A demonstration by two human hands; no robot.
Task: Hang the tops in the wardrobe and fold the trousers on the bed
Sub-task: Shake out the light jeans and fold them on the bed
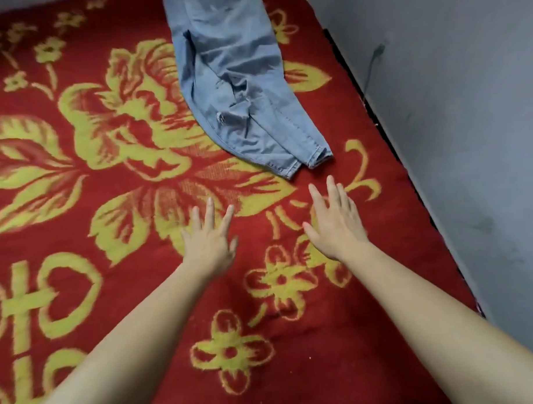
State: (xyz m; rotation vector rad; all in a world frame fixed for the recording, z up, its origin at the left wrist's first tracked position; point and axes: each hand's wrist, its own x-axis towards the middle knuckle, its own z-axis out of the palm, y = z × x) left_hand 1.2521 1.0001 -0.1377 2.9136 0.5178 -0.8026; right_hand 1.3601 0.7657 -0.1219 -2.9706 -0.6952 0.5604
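We reach with left hand and right hand, both flat-fingered and empty, toward the jeans on the bed: limp, weighty denim, best pinched at the hems.

The bed wears a red blanket patterned with yellow-green flowers. A plain grey wall runs along its right edge, with a dark gap between. A thin cord hangs on the wall.

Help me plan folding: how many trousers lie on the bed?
1: light blue denim trousers on the red floral blanket, near the grey wall; others may lie off-frame.
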